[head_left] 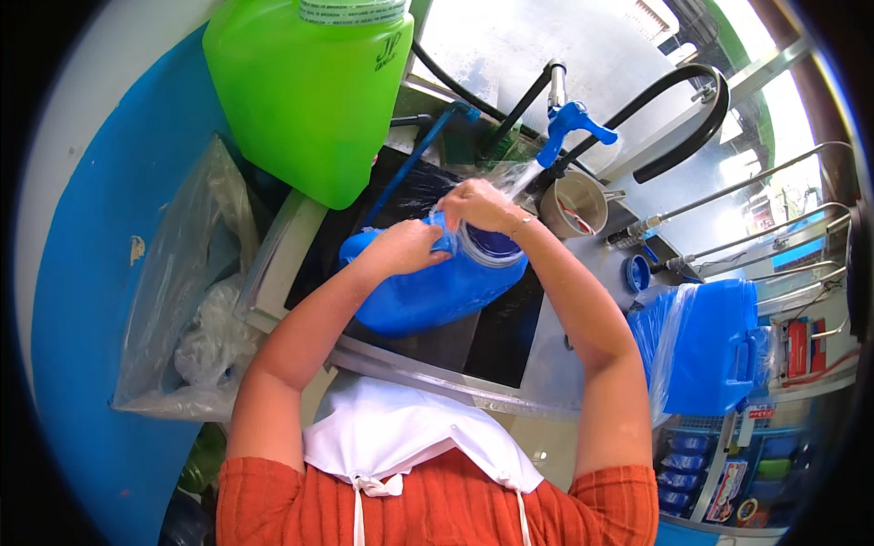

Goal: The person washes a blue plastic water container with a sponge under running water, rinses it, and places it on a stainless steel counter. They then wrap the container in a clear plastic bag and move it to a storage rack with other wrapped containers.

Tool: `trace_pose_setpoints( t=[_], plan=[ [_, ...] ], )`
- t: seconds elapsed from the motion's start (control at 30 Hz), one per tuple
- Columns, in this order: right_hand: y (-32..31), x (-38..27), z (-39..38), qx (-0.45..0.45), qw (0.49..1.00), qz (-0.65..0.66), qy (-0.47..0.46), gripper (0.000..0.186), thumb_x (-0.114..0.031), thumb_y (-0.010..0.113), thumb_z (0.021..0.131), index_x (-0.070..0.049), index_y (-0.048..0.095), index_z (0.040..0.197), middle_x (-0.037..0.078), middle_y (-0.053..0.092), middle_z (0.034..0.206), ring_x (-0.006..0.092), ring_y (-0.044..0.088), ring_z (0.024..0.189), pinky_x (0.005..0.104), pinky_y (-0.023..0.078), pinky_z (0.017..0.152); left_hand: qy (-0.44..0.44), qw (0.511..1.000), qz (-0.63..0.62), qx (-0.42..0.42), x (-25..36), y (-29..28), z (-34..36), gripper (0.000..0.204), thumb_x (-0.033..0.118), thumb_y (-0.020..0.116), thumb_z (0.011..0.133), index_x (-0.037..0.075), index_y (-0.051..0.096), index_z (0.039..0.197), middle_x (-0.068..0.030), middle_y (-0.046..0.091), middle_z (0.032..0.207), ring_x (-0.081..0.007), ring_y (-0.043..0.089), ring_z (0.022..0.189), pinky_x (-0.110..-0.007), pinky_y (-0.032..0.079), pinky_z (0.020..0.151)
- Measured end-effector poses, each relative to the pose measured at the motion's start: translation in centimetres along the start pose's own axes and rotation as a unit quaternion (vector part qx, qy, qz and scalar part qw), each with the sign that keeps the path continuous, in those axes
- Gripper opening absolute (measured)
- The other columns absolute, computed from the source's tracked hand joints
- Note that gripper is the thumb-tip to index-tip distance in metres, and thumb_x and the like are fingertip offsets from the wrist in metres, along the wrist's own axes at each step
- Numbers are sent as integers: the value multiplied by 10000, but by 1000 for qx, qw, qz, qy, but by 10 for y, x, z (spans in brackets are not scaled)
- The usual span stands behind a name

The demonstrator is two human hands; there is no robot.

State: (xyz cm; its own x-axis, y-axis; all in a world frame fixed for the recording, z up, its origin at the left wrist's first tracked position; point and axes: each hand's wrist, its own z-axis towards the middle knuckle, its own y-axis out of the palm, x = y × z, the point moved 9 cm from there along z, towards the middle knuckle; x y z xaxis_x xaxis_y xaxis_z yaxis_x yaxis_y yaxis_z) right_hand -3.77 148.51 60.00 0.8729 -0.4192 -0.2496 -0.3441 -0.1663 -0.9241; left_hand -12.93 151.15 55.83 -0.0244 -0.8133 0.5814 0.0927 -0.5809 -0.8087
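A blue plastic water jug (419, 305) lies tilted over the dark sink basin, its wide round mouth turned up toward the right. My left hand (411, 247) is closed on the jug's blue handle beside the mouth. Across the rim reaches my right hand (481, 206), its fingers bent down together close to my left fingers; what they pinch there is hidden. Water streams from a tap with a blue lever (574, 127) and splashes behind my right hand and the jug.
A big green jug (309, 100) stands at the back left, above a clear plastic bag (187, 300). Right of the tap sits a beige dipper (574, 202). A blue cap (637, 272) and a plastic-wrapped blue jug (706, 346) are farther right. Black hoses (683, 100) arch behind.
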Motion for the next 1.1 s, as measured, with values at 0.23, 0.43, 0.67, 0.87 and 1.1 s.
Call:
trace_pose_setpoints(
  t=[0.23,0.43,0.67,0.87,1.1],
  plan=[
    [-1,-5,-16,-42,996,78,12,432,-503,568,872,-134,720,1038,130,670,1145,329,601,1113,533,468,916,9,1000,-12,19,4,1,8,403,370,667,844,-10,605,963,-266,663,862,-427,647,863,-507,504,785],
    [6,-5,-28,-20,974,-221,-40,780,-353,829,648,-237,500,1345,199,360,1466,483,413,1263,531,450,972,-21,1000,-5,2,-15,-5,9,411,394,664,845,2,620,959,-247,669,864,-427,644,841,-503,498,774],
    [-18,-18,-26,-60,991,49,-111,850,-322,852,609,-215,473,1362,270,311,1480,569,310,1319,636,378,1000,-20,1000,0,-3,-22,-18,-4,408,388,684,834,6,623,963,-245,669,859,-424,647,832,-492,502,757],
    [7,-20,-50,-40,983,-170,49,1030,-479,870,590,-376,347,1472,324,244,1483,606,288,1312,741,343,926,37,999,-15,-33,-9,-12,-9,408,393,704,825,12,621,947,-242,654,821,-426,639,807,-492,501,734],
    [-33,-31,-68,-89,964,129,-214,713,-69,658,588,-74,524,1288,151,546,1262,299,499,1244,379,402,1052,68,991,21,-112,-11,-8,-19,434,449,666,840,32,617,953,-232,666,848,-418,645,841,-499,509,768]
  ],
)
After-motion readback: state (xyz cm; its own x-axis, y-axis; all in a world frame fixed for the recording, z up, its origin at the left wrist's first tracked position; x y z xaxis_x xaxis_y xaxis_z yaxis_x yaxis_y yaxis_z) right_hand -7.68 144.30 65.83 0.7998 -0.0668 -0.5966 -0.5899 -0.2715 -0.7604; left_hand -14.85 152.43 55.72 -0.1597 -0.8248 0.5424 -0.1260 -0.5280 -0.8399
